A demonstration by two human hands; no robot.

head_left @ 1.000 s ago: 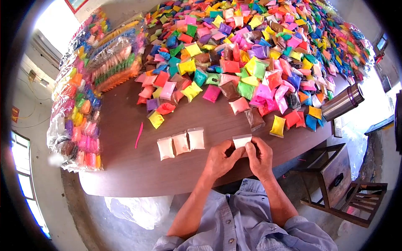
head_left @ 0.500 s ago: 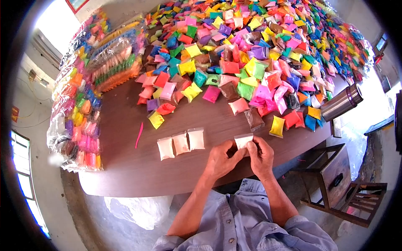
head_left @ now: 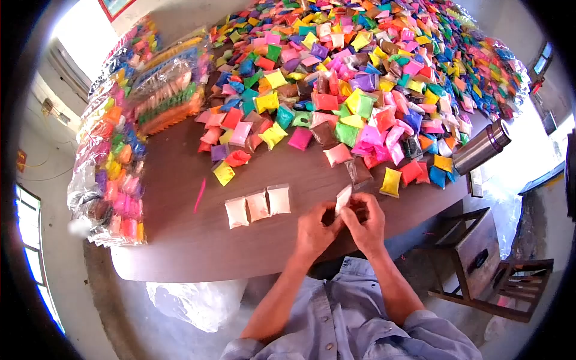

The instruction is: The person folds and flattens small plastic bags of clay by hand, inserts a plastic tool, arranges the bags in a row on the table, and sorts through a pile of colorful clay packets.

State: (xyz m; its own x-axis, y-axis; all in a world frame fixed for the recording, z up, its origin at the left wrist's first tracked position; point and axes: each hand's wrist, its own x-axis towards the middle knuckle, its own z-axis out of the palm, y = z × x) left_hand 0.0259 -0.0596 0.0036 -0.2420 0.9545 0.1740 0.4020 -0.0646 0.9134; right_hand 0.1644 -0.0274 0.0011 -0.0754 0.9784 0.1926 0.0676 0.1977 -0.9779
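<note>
Between both hands, just over the front edge of the table, I hold a small clear packet (head_left: 344, 197) with pale, whitish content, turned nearly edge-on. My left hand (head_left: 315, 231) is closed on its left side. The fingers of my right hand (head_left: 368, 225) pinch it from the right; some fingertips are hidden behind it. To the left of my hands three pale pink packets lie in a row: a left packet (head_left: 237, 212), a middle packet (head_left: 258, 206) and a right packet (head_left: 279, 199).
A big heap of coloured packets (head_left: 360, 108) covers the back of the table (head_left: 174, 240). Bundled packets in clear plastic (head_left: 120, 180) line the left side. A pink strip (head_left: 200, 195) lies near them. A steel flask (head_left: 482, 147) lies at the right; a wooden chair (head_left: 492, 264) stands beyond.
The packet in my hands has turned from facing me to nearly edge-on. Both hands have shifted slightly, and the view has moved a little.
</note>
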